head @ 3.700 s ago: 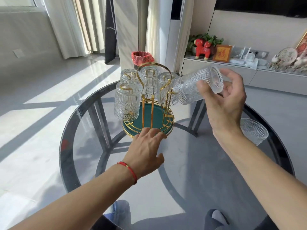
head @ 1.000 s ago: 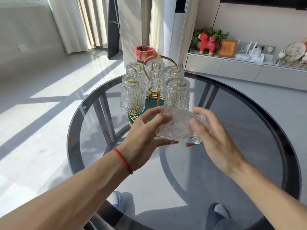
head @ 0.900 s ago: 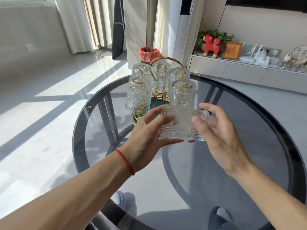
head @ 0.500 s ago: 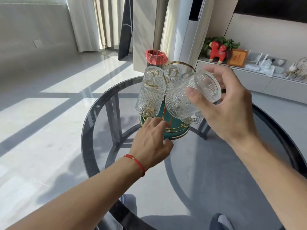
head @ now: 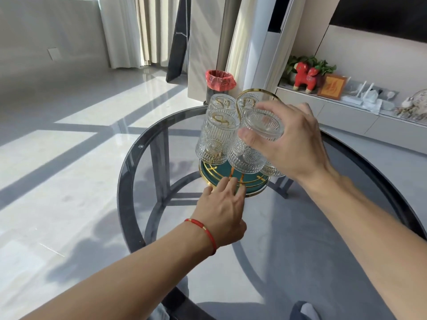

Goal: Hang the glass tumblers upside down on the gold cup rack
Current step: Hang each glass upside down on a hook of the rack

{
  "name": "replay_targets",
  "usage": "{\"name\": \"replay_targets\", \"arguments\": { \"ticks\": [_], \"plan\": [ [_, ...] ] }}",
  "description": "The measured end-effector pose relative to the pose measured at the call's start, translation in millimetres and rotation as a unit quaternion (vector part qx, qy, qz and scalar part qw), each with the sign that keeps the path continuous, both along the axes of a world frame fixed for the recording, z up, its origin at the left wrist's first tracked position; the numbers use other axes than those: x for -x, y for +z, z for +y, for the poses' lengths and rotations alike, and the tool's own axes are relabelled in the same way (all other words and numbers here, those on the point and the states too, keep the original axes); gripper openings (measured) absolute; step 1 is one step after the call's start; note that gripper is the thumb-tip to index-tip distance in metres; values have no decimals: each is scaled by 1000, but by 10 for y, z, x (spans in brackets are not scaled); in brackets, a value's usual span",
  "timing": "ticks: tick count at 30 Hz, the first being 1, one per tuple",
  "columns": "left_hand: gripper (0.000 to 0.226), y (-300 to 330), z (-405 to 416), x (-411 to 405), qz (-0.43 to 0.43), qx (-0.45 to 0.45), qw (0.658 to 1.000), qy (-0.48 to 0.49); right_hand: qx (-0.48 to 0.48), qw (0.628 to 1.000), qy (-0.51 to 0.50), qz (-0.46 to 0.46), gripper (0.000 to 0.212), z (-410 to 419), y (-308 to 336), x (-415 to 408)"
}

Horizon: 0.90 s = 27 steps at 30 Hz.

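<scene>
The right hand (head: 292, 144) has a ribbed clear glass tumbler (head: 253, 144) clamped by its thick base, thumb on the near side, fingers curled over the far side. That tumbler is upside down, mouth pointing down and slightly toward the camera, tilted a touch, right at the front of the gold wire cup rack (head: 233, 174). Whether it is already seated on a peg, I cannot tell; the glass and the hand hide that spot.

Down below, the left hand (head: 223, 209) lies flat and open, fingers stretched forward, fingertips resting on the near gold rim of the rack's round green base (head: 251, 181). A thin red string bracelet (head: 203, 232) circles that wrist.

Just left of the held glass, another ribbed tumbler (head: 213, 137) hangs inverted on the rack, a gold hook showing through its base. Behind it a further inverted tumbler (head: 223, 105) hangs too, and the curved gold handle (head: 251, 92) arcs over the top. More glass peeks out under the right hand, low on the right side.

The rack stands on a round smoked-glass table with a dark rim (head: 129, 162). Beyond the table, a bin lined with a red bag (head: 219, 80) sits on the pale floor, and a red toy horse (head: 305, 76) stands on the low cabinet to the right.
</scene>
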<state>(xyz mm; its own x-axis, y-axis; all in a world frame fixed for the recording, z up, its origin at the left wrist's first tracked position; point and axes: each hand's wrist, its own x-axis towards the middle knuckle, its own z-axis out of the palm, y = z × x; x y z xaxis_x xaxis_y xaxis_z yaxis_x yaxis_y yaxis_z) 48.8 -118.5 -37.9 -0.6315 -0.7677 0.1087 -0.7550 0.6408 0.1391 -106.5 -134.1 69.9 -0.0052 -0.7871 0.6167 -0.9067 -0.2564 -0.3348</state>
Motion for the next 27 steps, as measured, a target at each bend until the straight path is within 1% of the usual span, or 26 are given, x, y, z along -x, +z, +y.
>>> {"name": "replay_targets", "arguments": {
  "ticks": [2,4,9,13,16,18,20,22,24,27],
  "plan": [
    [65,-24,32,13,-37,0,999,-3,-5,1000,-1,23,74,-33,-76,-12],
    [66,-38,57,29,-63,3,998,-4,-9,999,-1,45,75,-65,-155,-26],
    [43,-6,46,45,-45,33,998,-2,-11,998,-10,67,73,-142,-294,21],
    [37,0,52,66,-42,36,998,1,-28,996,-21,79,74,-166,-304,24],
    [37,-8,60,95,-41,36,998,9,-38,995,-9,87,70,-123,-284,34],
    [42,-30,60,108,-39,40,998,10,-4,999,7,49,59,-60,-262,110],
    [53,-73,60,111,-30,48,998,8,45,999,11,8,46,17,-248,248],
    [65,-122,58,121,-18,53,998,6,70,997,-4,-20,37,90,-272,445],
    [69,-156,48,147,4,55,998,3,72,995,-22,-57,30,158,-339,665],
    [66,-213,12,190,37,66,997,2,41,991,-28,-127,33,214,-467,873]
  ]
}}
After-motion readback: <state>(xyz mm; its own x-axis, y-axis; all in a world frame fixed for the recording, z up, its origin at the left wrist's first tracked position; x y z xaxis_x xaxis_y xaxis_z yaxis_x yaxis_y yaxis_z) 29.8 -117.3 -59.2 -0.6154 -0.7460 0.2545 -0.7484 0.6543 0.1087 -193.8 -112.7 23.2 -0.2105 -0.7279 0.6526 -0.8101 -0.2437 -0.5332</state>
